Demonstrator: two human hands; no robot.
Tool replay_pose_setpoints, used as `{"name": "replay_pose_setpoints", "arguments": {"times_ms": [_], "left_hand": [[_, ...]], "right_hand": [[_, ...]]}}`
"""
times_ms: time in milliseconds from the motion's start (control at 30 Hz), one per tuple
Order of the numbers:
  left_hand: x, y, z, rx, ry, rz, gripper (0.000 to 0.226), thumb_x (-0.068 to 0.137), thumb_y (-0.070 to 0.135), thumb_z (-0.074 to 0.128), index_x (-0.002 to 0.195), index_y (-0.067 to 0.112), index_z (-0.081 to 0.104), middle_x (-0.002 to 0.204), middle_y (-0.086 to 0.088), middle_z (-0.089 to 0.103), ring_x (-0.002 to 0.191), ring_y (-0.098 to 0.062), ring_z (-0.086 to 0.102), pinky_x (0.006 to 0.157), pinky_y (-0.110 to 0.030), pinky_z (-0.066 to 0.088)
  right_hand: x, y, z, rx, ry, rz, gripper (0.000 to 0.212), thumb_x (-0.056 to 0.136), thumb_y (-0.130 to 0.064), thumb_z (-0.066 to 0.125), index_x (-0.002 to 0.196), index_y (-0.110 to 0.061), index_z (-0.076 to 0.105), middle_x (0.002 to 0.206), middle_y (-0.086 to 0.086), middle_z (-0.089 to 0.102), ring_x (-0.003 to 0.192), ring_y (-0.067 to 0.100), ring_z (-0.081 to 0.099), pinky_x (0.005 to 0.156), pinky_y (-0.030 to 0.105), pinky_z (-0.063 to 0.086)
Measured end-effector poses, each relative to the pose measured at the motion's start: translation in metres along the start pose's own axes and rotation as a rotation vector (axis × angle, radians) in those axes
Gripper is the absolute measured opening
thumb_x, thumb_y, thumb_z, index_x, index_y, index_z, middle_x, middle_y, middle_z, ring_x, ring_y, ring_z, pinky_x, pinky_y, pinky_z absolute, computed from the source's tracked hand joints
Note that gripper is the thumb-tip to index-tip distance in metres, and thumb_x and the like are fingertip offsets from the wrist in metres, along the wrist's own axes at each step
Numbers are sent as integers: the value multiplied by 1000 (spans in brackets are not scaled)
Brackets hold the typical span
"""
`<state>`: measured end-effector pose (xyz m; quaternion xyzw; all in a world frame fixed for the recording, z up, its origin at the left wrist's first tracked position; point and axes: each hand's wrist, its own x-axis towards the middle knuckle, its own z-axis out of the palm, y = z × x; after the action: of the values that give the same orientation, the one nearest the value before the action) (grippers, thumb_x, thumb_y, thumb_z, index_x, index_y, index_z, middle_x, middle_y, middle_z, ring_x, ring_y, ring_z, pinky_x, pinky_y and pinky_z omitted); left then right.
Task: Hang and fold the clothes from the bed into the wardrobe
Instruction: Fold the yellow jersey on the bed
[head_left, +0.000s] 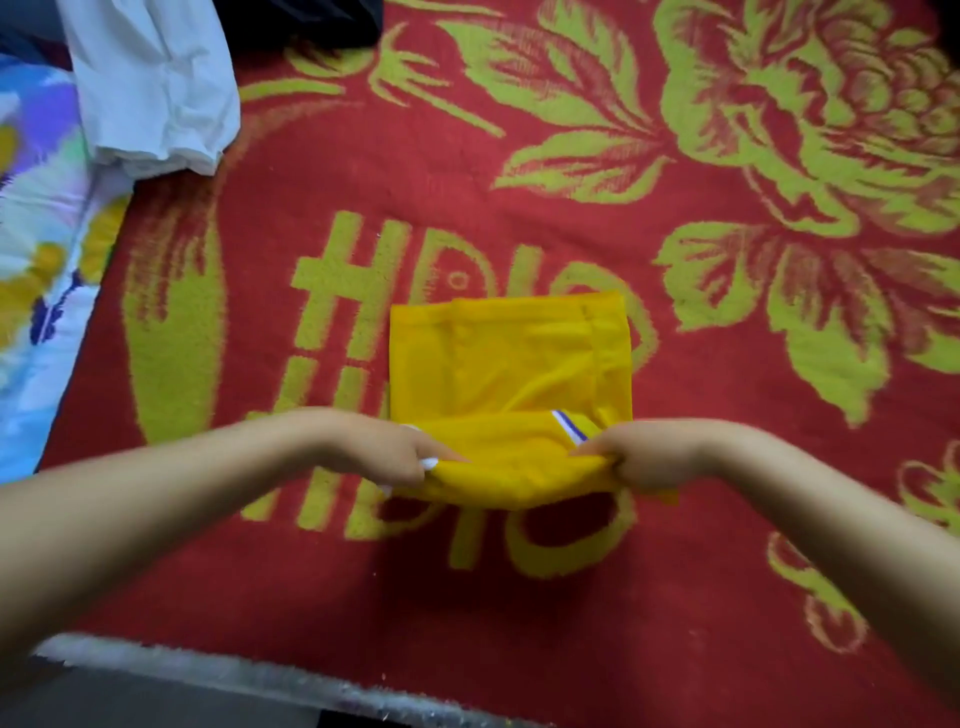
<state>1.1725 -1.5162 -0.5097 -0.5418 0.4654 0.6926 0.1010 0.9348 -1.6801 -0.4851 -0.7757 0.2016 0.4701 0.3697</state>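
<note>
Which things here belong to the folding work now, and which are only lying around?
In use:
- yellow garment, half folded
- left hand and right hand, each pinching its near edge

Lying about:
- white garment, top left
- red blanket underneath
- flowered bedding, far left

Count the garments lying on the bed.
3 that I can tell: a yellow garment held by both hands at centre, a white garment at upper left, and a dark garment at the top edge, mostly cut off.

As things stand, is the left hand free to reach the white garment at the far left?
Probably not yet: the left hand grips the yellow garment together with the right hand. Nothing lies between it and the white garment.
</note>
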Motion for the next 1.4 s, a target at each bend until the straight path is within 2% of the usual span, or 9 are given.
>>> {"name": "replay_pose_setpoints", "arguments": {"times_ms": [100,333,433,600,700,867,1033,1233,1400], "left_hand": [[-21,9,-58,-325,-3,33,38,87,0,43,113,18,63,109,-15,68,90,-21,66,80,-37,54],[22,-8,-150,-401,486,-168,24,89,4,54,109,12,63,96,-10,64,82,-18,59,83,-39,54],[50,-14,-149,-415,706,-294,15,87,10,54,102,11,55,80,-9,53,65,-19,50,66,-34,51],[84,-3,-93,183,1438,-61,63,86,31,46,146,16,34,150,-10,35,140,-27,29,114,-54,12],[117,5,-65,513,1301,-37,63,96,47,29,152,25,13,161,-2,9,148,-19,4,114,-54,-4],[126,-58,-78,500,1232,-51,69,92,59,13,150,22,4,160,-5,6,148,-21,7,117,-41,-4],[110,-83,-55,429,1231,-287,69,93,65,4,145,24,-17,159,0,-13,146,-13,-11,113,-54,-10],[96,-26,9,748,1148,58,93,78,67,43,149,13,16,156,-18,15,144,-35,16,107,-69,17],[123,-13,32,640,1114,-80,112,74,33,69,148,26,-15,156,-13,-17,144,-38,-10,107,-69,2]], "right_hand": [[-13,16,-55,156,198,-4,41,85,2,50,109,-28,64,103,-8,67,96,16,61,80,31,49],[72,42,-104,361,868,201,42,95,-12,52,137,-15,48,135,13,52,121,29,50,95,38,43],[107,27,-86,206,1086,315,52,100,-18,43,149,-17,29,154,10,30,143,27,24,115,53,21],[141,-20,-34,-280,1041,80,56,99,-36,36,152,-27,21,161,2,11,149,24,2,110,66,-6],[151,-3,-33,-250,978,167,56,101,-44,28,152,-33,9,162,-3,2,149,20,-5,110,63,-9],[133,84,-26,-161,961,335,57,98,-50,14,149,-36,-6,160,-13,-4,148,11,-7,112,63,-8],[109,100,-9,-156,877,388,58,101,-42,18,151,-31,-9,161,-5,-9,147,16,-15,112,66,-5],[91,32,22,-435,863,-113,94,69,-34,72,151,-25,26,159,8,16,146,33,9,101,77,9],[106,19,46,-388,889,125,103,66,-23,77,150,-31,19,159,9,17,144,41,13,96,79,16]]}}
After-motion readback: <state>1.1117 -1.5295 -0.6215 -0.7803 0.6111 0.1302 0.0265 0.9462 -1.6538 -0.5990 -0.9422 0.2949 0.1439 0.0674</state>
